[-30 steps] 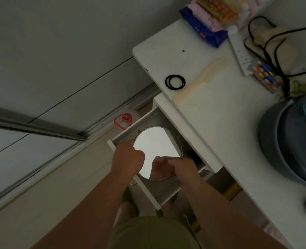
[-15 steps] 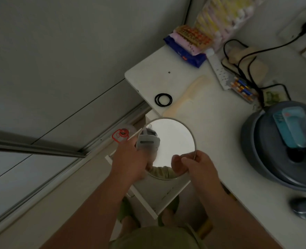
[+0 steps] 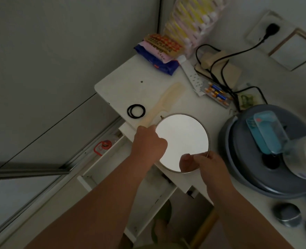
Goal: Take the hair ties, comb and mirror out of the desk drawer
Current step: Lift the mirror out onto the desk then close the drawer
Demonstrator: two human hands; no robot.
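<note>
White desk (image 3: pixel 123 87), dim room, drawer (image 3: pixel 112 169) open at lower centre: removal nearly complete.

Noted on desktop, centre-left of frame: black elastic hair ties (image 3: pixel 136 111), thin looped rings; just beside them a pale cream comb (image 3: pixel 164 100), long, smooth, apparently plastic. Round mirror (image 3: pixel 182 141), metal-rimmed, glass bright and blank, held above desk edge; left hand (image 3: pixel 147 143) pinching left rim, right hand (image 3: pixel 205 163) gripping lower right rim. Remaining, by judgement: setting mirror down. Rest of drawer interior largely hidden by arms.
</note>
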